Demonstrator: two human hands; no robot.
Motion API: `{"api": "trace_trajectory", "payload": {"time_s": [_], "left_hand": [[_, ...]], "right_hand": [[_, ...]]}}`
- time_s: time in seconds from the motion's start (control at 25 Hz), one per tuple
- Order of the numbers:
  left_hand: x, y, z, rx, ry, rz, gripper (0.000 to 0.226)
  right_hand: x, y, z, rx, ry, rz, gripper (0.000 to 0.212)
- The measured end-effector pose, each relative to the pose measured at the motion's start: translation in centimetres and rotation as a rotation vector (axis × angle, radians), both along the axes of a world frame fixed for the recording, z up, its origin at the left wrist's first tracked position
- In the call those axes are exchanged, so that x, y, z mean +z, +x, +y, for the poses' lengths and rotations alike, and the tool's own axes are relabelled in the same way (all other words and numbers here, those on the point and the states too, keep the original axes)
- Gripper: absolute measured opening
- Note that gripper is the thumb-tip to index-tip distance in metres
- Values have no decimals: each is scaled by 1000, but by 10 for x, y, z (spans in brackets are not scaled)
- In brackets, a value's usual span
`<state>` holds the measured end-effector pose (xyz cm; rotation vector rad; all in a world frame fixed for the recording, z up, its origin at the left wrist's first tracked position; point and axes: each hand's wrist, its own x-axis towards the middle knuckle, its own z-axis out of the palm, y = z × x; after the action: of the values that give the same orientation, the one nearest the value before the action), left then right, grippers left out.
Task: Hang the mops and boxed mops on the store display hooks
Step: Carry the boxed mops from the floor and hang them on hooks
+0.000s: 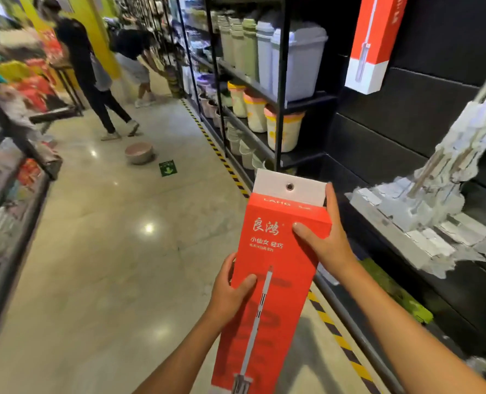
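You're holding the red boxed mop [276, 265] upright, tilted slightly, over the aisle floor [122, 251] beside the black display wall [378, 132]. Your left hand [230, 291] is gripping its left edge mid-box, thumb on the front. Your right hand [324, 240] is gripping the right edge higher, near the white hang tab [267, 183]. A second boxed mop [375, 44] is hanging upper right.

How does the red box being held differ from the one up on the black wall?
The held box is gripped by the left hand and right hand; the wall box sits untouched against the black wall. The held box shows its white top tab with a hole; the wall box shows its white lower end, top out of frame. Both are red, picturing a mop.
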<state>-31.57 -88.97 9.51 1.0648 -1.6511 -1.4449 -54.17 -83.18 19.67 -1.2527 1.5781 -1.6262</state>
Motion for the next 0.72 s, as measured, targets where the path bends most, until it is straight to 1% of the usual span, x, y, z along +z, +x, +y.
{"api": "trace_trajectory", "payload": {"time_s": [0.16,0.2,0.32,0.4,0.44,0.56,0.72], "left_hand": [[7,9,-64,120,-23,30,74],[6,12,-83,148,-22,41,76],[2,16,-142,190,-49,71,93],[-1,14,-181,186,-68,84,105],[-1,11,-203,175,-72,92,107],[-1,-4,-273,132,-74,109,104],[5,-40,-351,38,-55,137,107]], "right_hand": [[9,3,-95,137,-18,45,110],[10,4,-120,178,-19,51,109],[11,10,-191,226,-28,38,102],[13,11,-228,250,-27,14,102],[13,9,-249,255,-27,26,104],[20,-4,-308,229,-6,72,117],[30,-35,-368,155,-11,104,113]]}}
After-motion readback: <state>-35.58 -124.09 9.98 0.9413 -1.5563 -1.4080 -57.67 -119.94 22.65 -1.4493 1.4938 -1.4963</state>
